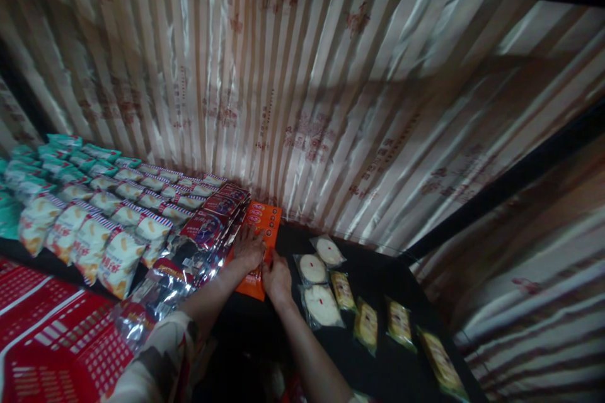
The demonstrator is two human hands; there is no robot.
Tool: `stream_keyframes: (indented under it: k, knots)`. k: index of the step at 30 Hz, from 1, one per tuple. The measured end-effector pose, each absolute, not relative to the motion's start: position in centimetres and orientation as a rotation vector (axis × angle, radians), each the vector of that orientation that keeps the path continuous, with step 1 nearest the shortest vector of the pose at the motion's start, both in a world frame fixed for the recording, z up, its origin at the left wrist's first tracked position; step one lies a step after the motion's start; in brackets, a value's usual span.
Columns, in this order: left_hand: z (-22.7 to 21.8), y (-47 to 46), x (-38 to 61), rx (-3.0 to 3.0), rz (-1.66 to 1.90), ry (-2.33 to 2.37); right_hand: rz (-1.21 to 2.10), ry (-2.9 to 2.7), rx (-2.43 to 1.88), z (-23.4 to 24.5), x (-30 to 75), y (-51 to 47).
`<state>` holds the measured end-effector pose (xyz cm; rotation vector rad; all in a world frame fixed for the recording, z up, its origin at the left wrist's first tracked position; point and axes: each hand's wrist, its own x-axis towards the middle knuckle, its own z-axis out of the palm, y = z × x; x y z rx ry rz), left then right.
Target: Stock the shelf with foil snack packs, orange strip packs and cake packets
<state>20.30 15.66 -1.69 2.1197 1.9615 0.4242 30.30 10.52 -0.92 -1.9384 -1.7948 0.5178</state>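
An orange snack packet (263, 227) lies flat on a dark shelf (378, 283). My left hand (248, 249) rests on its left side with fingers stretched flat, pressing on it. My right hand (276, 278) sits at the packet's lower right edge with fingers curled against it. Left of the packet stands a row of shiny red and silver packets (198, 245). Right of my right hand lie clear packets with round white cakes (317, 286).
Rows of white and red-striped snack bags (94, 236) and teal bags (51, 154) fill the shelf to the left. Yellow wrapped bars (399, 324) lie at the right. A red plastic basket (51, 334) is at lower left. Striped shiny sheeting (331, 107) backs the shelf.
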Motion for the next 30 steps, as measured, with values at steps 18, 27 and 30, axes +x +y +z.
stream_keyframes:
  k: [18, 27, 30]
  knots:
    - [-3.0, 15.2, 20.2, 2.247, 0.529, 1.989, 0.453, -1.877, -1.994, -1.2, 30.5, 9.9]
    - [-3.2, 15.5, 20.6, 2.311, 0.504, 1.945, 0.428, -1.914, -2.007, -1.2, 30.6, 9.9]
    - [-3.3, 15.6, 20.4, 2.336, 0.480, 1.918, 0.419, -1.900, -1.999, -1.4, 30.6, 9.9]
